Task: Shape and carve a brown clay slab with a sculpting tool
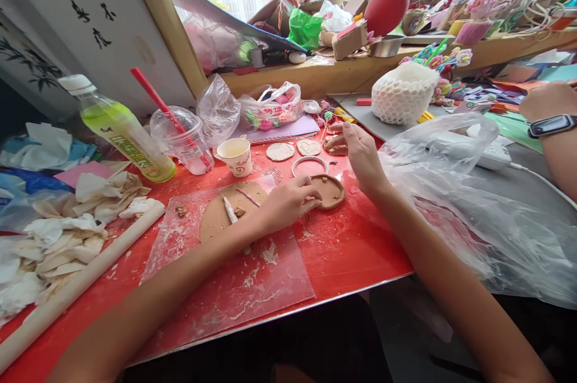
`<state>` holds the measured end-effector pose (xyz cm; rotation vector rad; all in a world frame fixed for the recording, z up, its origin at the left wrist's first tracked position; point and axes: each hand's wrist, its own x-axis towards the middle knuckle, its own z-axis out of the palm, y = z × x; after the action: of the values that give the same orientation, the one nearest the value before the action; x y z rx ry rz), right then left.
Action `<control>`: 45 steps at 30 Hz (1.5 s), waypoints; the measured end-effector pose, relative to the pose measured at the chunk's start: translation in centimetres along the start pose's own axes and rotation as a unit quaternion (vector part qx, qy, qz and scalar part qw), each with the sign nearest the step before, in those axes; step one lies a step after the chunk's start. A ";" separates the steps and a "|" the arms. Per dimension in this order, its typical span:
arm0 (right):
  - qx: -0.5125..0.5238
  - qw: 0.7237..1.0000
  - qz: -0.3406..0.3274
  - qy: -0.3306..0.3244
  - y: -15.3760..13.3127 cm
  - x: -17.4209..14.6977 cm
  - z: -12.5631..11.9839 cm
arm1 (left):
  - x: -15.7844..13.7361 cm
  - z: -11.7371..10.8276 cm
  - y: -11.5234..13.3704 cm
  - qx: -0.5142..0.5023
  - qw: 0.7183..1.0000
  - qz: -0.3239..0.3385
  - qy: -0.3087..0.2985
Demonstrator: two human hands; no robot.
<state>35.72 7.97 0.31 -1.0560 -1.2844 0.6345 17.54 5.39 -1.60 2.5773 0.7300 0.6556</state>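
Observation:
My left hand (pixel 290 202) is at the left side of a small round brown clay dish (pixel 334 201), fingers bent around its near-left rim; the exact contact is partly hidden. Small clay bits lie inside the dish. Above and to the right of it, my right hand (pixel 360 157) is raised with fingers loosely spread, and I see nothing held in them. Just behind the dish lies a pale ring (pixel 310 159). Under my left forearm a flat clay slab (pixel 214 214) carries a whitish clay-smeared stick (pixel 229 210) and a thin pinkish stick (pixel 247 196).
A paper cup (pixel 237 160), a lidded plastic cup (pixel 192 142) and a green drink bottle (pixel 128 139) stand left. A long roller (pixel 85 281) lies beside crumpled tissues (pixel 67 226). Plastic bags (pixel 473 202) spread at right, near another person's watch-wearing arm (pixel 556 142). Two clay discs (pixel 280 151) lie behind.

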 end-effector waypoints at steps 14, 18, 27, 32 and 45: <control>-0.025 1.000 0.015 -0.002 0.1 -0.1 0.1 | 0.1 0.0 0.1 -0.023 0.999 0.020 0.006; -0.021 1.000 0.017 -0.001 0.1 0.0 0.1 | 0.3 -0.1 0.1 -0.041 0.999 0.005 0.015; -0.021 1.000 0.012 -0.002 -0.1 -0.1 0.1 | 0.5 -0.3 0.5 -0.088 0.996 0.002 0.011; -0.024 1.000 0.015 -0.004 -0.3 -0.1 0.1 | 0.5 -0.1 0.6 -0.099 0.995 0.014 0.012; -0.025 1.000 0.013 -0.011 -0.2 -0.1 0.1 | 1.0 0.3 0.2 -0.096 0.995 0.005 0.014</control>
<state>35.62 7.82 0.39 -1.1119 -1.3140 0.6388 18.54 5.73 -1.38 2.4023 0.6293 0.7282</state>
